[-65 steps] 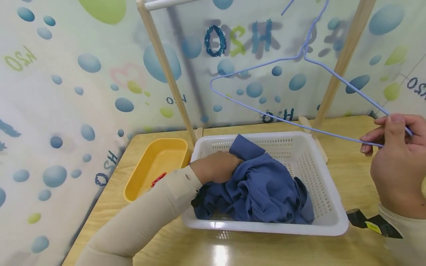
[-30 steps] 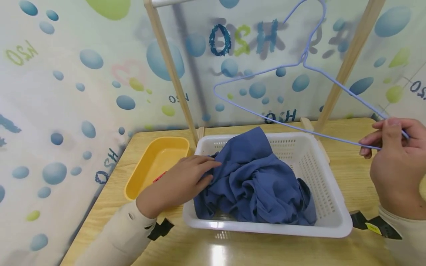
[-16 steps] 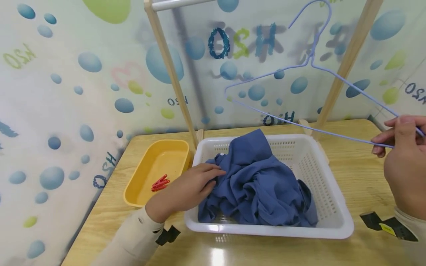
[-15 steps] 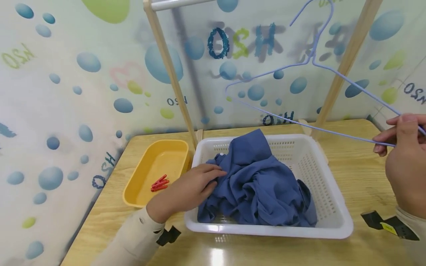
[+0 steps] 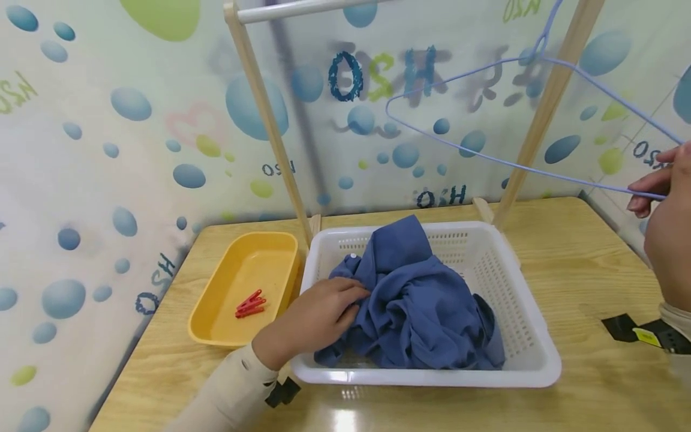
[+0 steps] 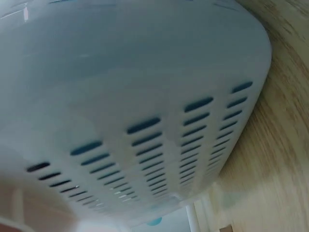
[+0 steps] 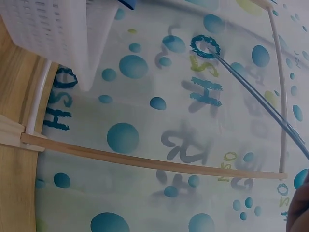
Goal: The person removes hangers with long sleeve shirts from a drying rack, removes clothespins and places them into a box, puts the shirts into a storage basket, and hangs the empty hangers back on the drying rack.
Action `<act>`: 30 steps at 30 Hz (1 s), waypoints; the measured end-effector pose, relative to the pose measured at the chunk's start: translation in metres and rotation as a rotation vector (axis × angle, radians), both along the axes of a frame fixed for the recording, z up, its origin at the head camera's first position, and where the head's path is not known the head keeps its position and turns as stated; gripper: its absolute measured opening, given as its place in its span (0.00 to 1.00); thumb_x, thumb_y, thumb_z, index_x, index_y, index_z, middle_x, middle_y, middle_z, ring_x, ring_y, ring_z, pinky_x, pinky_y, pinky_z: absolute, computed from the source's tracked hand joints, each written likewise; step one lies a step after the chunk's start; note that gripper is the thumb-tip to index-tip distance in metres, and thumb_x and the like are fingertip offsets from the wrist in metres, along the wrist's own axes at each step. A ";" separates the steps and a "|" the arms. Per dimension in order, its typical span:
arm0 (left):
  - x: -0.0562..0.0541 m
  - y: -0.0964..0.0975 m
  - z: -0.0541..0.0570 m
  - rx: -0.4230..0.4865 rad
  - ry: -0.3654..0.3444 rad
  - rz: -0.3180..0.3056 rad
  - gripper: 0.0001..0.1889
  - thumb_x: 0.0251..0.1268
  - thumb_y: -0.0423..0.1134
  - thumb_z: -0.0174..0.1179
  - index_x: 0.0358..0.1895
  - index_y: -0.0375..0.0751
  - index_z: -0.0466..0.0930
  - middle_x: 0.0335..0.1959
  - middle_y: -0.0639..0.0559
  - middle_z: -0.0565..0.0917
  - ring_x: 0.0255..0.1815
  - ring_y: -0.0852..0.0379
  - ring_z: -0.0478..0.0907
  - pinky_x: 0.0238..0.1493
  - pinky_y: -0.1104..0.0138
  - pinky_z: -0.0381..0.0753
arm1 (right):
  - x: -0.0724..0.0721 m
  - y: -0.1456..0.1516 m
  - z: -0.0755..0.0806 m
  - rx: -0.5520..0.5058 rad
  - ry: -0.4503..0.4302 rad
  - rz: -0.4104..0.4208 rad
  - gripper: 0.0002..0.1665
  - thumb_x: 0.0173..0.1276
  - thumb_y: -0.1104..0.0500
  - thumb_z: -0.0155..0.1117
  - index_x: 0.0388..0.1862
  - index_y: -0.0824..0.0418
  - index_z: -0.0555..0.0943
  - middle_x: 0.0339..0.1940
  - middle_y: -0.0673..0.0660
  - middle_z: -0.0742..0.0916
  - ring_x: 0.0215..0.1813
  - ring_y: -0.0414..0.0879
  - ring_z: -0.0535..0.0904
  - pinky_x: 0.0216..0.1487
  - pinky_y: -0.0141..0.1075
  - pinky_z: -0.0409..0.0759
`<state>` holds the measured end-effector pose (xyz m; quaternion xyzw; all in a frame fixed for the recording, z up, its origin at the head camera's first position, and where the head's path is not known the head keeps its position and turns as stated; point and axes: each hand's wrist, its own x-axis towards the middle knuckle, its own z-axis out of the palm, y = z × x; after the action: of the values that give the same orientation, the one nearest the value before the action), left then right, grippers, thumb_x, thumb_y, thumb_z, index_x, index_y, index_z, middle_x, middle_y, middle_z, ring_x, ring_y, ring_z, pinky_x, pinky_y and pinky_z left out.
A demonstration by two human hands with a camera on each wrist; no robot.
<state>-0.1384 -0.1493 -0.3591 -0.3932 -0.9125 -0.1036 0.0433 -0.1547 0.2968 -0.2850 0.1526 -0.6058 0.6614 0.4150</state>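
Observation:
A crumpled dark-blue garment [image 5: 426,306] lies in a white perforated basket [image 5: 540,360]; a small white button-like spot shows near its upper left. My left hand [image 5: 318,315] reaches over the basket's left rim, its fingers resting on the garment with the thumb apart. Up at the right edge, my right hand [image 5: 669,234] grips one end of a blue wire hanger [image 5: 486,157], held in the air above and behind the basket. The hook runs out of the top of the head view. In the left wrist view the basket wall [image 6: 111,96] hides the left hand.
Left of the basket sits a yellow tray [image 5: 202,312] with red clothespins [image 5: 251,305] in it. Behind stands a wooden rack [image 5: 270,126] with a white top bar [image 5: 291,11]. A patterned wall backs the wooden table [image 5: 561,258].
My left hand has come out from deep in the garment to rest on its left side. A flap of cloth now stands higher. My right hand has carried the hanger up and right.

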 end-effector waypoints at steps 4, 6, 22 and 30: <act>0.000 -0.002 -0.004 0.041 0.010 0.031 0.14 0.74 0.42 0.55 0.57 0.50 0.82 0.58 0.56 0.82 0.63 0.55 0.76 0.67 0.52 0.70 | -0.007 0.011 0.006 -0.044 0.057 0.235 0.15 0.81 0.67 0.41 0.50 0.68 0.78 0.30 0.54 0.90 0.24 0.38 0.84 0.29 0.20 0.79; 0.001 -0.005 -0.004 0.096 0.017 0.050 0.13 0.73 0.42 0.56 0.56 0.53 0.83 0.57 0.59 0.82 0.63 0.56 0.75 0.69 0.46 0.64 | -0.010 0.012 0.008 -0.074 0.060 0.264 0.15 0.81 0.68 0.41 0.49 0.69 0.78 0.30 0.56 0.90 0.24 0.39 0.84 0.29 0.21 0.79; 0.000 -0.012 -0.003 0.328 0.099 0.039 0.09 0.71 0.39 0.59 0.47 0.54 0.86 0.48 0.60 0.86 0.55 0.59 0.79 0.59 0.57 0.72 | -0.020 0.011 0.016 -0.128 0.051 0.321 0.15 0.80 0.70 0.41 0.48 0.70 0.78 0.29 0.59 0.90 0.24 0.41 0.86 0.27 0.23 0.80; -0.001 -0.011 -0.006 0.277 0.085 0.074 0.09 0.72 0.41 0.57 0.48 0.57 0.85 0.48 0.61 0.85 0.55 0.61 0.78 0.55 0.59 0.73 | -0.018 -0.012 0.012 0.043 -0.277 -0.272 0.14 0.83 0.55 0.43 0.50 0.53 0.78 0.26 0.42 0.84 0.21 0.32 0.75 0.28 0.17 0.74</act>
<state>-0.1395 -0.1606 -0.3652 -0.3537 -0.9008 -0.2101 0.1393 -0.1729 0.2845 -0.2726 -0.0144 -0.6861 0.6008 0.4100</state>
